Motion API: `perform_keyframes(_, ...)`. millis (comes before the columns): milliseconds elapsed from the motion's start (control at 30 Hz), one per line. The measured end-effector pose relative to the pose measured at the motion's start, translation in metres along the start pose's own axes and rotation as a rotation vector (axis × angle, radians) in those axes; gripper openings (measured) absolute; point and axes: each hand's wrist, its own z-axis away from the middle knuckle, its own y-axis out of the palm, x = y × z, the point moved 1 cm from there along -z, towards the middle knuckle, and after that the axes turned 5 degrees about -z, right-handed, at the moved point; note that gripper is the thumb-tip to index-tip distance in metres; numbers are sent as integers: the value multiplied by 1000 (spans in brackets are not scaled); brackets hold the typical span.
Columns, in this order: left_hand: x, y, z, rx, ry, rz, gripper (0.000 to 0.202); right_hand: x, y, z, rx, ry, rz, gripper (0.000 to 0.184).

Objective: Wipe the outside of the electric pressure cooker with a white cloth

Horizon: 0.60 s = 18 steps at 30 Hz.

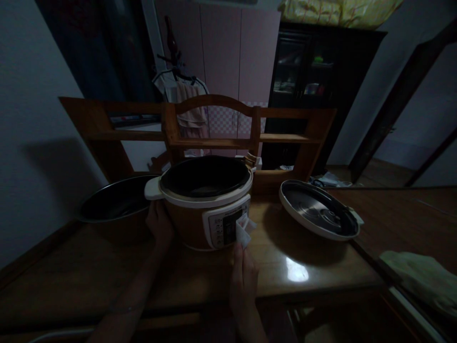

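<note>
An electric pressure cooker [187, 224] without its lid stands upright on the wooden desk, its control panel [228, 227] turned toward me. My left hand [159, 223] grips the cooker's left side just below the white handle [153, 188]; some of its fingers are hidden. Pinched in the fingers of my right hand [244, 274] is a folded white wipe [244, 231], which lies against the right part of the panel. Left of the cooker sits a dark inner pot [117, 202]. The round lid [316, 209] rests with its metal inside facing up, to the right.
A wooden shelf rack [214, 101] rises along the back of the desk [271, 271]. Past the desk's right edge lies a pale green cloth [421, 276]. Behind are a coat stand [173, 47], a pink wardrobe [221, 52] and a black cabinet [342, 76].
</note>
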Motion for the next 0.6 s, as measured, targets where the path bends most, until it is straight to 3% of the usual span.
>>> perform_keyframes(133,-1,-1,0,-21,16,1,40,-12,1,3,78,107,-69,47)
perform_keyframes(333,-5,-4,0,-45,45,-13,42,-25,-2,7,31,124,-102,49)
perform_keyframes(400,-5,-4,0,-50,43,-19,42,-30,-7,6,-28,185,-121,52)
perform_keyframes(500,-4,-4,0,-50,30,-28,40,-36,-19,-4,-228,300,-173,55)
perform_keyframes(600,-2,-3,1,-35,22,-22,38,-35,-29,-24,-346,327,-233,58)
